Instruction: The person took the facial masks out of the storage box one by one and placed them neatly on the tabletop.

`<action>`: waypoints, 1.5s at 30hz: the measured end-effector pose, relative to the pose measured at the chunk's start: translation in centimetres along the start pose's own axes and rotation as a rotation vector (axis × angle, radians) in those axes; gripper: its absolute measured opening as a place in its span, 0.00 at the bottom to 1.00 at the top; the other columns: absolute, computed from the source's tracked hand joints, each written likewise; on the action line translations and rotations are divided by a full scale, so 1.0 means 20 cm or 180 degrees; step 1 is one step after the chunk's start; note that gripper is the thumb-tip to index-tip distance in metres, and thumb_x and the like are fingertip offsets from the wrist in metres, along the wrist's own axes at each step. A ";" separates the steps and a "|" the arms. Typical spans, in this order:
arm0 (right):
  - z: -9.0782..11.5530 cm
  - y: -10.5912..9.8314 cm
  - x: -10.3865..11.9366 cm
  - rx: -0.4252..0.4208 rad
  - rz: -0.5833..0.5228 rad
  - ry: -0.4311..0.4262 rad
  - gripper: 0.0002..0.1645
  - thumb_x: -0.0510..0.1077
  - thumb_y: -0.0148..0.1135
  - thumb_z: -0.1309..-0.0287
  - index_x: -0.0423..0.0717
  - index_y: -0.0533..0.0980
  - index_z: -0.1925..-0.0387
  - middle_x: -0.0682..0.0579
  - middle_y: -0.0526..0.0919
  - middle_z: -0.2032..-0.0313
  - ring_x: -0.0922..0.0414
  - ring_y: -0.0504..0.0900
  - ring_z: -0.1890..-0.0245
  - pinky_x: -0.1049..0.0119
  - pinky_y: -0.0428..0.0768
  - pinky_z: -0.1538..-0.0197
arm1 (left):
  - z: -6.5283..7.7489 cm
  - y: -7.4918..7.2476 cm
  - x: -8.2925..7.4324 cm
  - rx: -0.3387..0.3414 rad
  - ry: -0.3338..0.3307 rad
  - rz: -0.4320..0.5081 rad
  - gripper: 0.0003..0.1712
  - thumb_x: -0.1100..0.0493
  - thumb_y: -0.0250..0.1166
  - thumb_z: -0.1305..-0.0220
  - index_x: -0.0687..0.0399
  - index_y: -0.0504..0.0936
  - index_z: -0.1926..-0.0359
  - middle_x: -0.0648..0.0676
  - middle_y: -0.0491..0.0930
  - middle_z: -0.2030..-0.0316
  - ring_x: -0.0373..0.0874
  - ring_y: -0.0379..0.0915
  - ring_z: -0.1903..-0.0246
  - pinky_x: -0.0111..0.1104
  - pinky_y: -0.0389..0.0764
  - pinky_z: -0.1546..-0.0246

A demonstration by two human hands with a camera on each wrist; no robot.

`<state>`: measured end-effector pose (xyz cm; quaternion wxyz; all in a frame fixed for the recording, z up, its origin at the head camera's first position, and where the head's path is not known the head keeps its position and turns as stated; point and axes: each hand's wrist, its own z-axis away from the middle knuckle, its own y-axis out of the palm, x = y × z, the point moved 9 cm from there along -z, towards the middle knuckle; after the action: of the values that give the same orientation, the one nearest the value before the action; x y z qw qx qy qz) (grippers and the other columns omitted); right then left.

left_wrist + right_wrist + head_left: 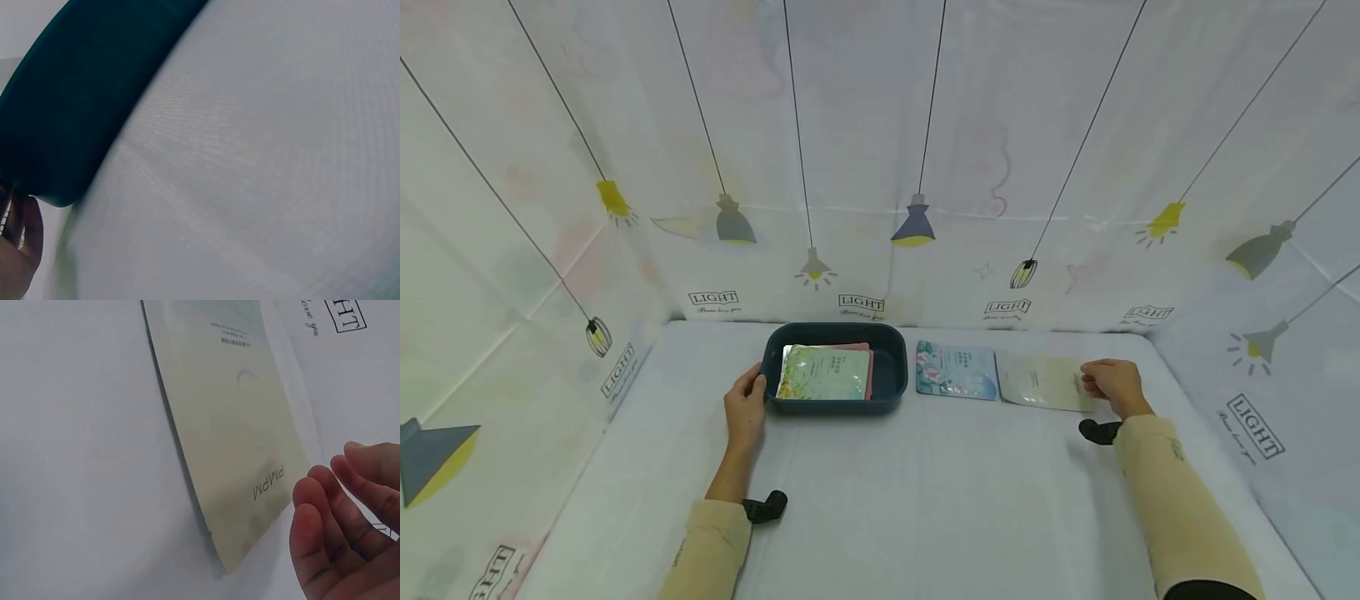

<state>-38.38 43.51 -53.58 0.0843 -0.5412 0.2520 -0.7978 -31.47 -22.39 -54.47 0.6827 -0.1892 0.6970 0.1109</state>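
Observation:
A dark teal tray (891,367) stands at the back of the table. In it lies a green, flower-printed sheet mask packet (827,372) over a pink packet (870,375), of which only edges show. My left hand (747,410) holds the tray's left end; in the left wrist view its fingers (33,228) meet the tray's lower corner. To the tray's right lies a blue flowered packet (957,370), and beside that a pale cream packet (1045,381) marked PMPM. At the cream packet's right end is my right hand (1116,386), fingers loosely bent, holding nothing.
A white cloth covers the table (925,500), with lamp-printed white curtains (850,150) rising behind and on both sides. A black wrist mount (765,507) sticks out from my left wrist, another mount (1099,432) from my right.

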 end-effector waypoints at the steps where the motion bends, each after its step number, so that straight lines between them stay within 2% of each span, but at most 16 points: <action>1: 0.00 0.01 0.02 0.0044 -0.0012 -0.0005 0.25 0.43 0.55 0.33 0.26 0.70 0.43 0.63 0.79 0.79 0.67 0.79 0.77 0.71 0.82 0.70 | 0.00 0.00 0.00 -0.0008 -0.0001 -0.0007 0.22 0.58 0.50 0.25 0.59 0.73 0.35 0.62 0.73 0.37 0.48 0.69 0.45 0.09 0.69 0.61; 7: 0.03 0.10 0.12 0.0242 0.0069 0.0044 0.26 0.44 0.55 0.32 0.29 0.70 0.40 0.58 0.80 0.74 0.64 0.81 0.74 0.70 0.83 0.66 | -0.01 0.01 0.00 -0.0028 -0.0033 -0.0060 0.21 0.58 0.50 0.25 0.59 0.73 0.36 0.61 0.74 0.38 0.47 0.69 0.45 0.10 0.69 0.61; 14: 0.09 0.23 0.28 0.0589 0.0274 -0.0167 0.28 0.47 0.54 0.31 0.29 0.69 0.39 0.50 0.83 0.63 0.61 0.82 0.68 0.71 0.83 0.62 | -0.01 0.01 0.00 -0.0017 -0.0065 -0.0072 0.21 0.58 0.50 0.25 0.58 0.73 0.35 0.61 0.73 0.37 0.48 0.69 0.44 0.10 0.68 0.60; 28: 0.22 0.54 0.59 0.1082 0.0305 -0.0668 0.29 0.49 0.54 0.30 0.29 0.69 0.39 0.33 0.78 0.46 0.55 0.84 0.59 0.67 0.83 0.52 | 0.00 0.01 0.00 -0.0033 -0.0035 -0.0064 0.22 0.58 0.50 0.25 0.59 0.72 0.35 0.60 0.74 0.38 0.46 0.69 0.46 0.10 0.69 0.61; 36: 0.28 0.72 0.67 0.1276 0.0288 -0.0708 0.26 0.45 0.56 0.32 0.28 0.72 0.42 0.33 0.79 0.49 0.50 0.84 0.59 0.65 0.84 0.54 | 0.00 0.02 0.01 0.0051 -0.0100 -0.0010 0.22 0.56 0.50 0.25 0.58 0.72 0.35 0.61 0.74 0.38 0.46 0.69 0.47 0.12 0.72 0.62; 41: 0.32 0.85 0.74 0.1347 0.0360 -0.0706 0.25 0.46 0.56 0.32 0.31 0.73 0.42 0.31 0.78 0.46 0.45 0.83 0.55 0.62 0.84 0.52 | 0.01 0.01 0.01 0.0099 -0.0185 0.0016 0.23 0.55 0.49 0.24 0.57 0.71 0.33 0.61 0.72 0.37 0.46 0.68 0.46 0.20 0.76 0.54; 43: 0.34 0.90 0.77 0.1361 0.0356 -0.0713 0.24 0.46 0.56 0.32 0.32 0.74 0.43 0.32 0.79 0.47 0.46 0.84 0.55 0.63 0.84 0.53 | 0.01 0.01 0.00 0.0092 -0.0160 0.0014 0.23 0.55 0.49 0.24 0.57 0.71 0.33 0.61 0.72 0.37 0.46 0.68 0.46 0.20 0.76 0.54; 45: 0.37 0.95 0.82 0.1378 0.0331 -0.0725 0.23 0.46 0.56 0.32 0.33 0.74 0.44 0.33 0.79 0.47 0.47 0.84 0.57 0.63 0.84 0.53 | 0.01 0.01 0.00 0.0080 -0.0127 0.0027 0.23 0.55 0.49 0.24 0.57 0.71 0.34 0.61 0.73 0.37 0.47 0.68 0.46 0.16 0.74 0.58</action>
<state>-40.81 18.26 -47.36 0.2671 -0.5833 0.0917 -0.7616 -31.33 -22.18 -54.46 0.6983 -0.1755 0.6854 0.1087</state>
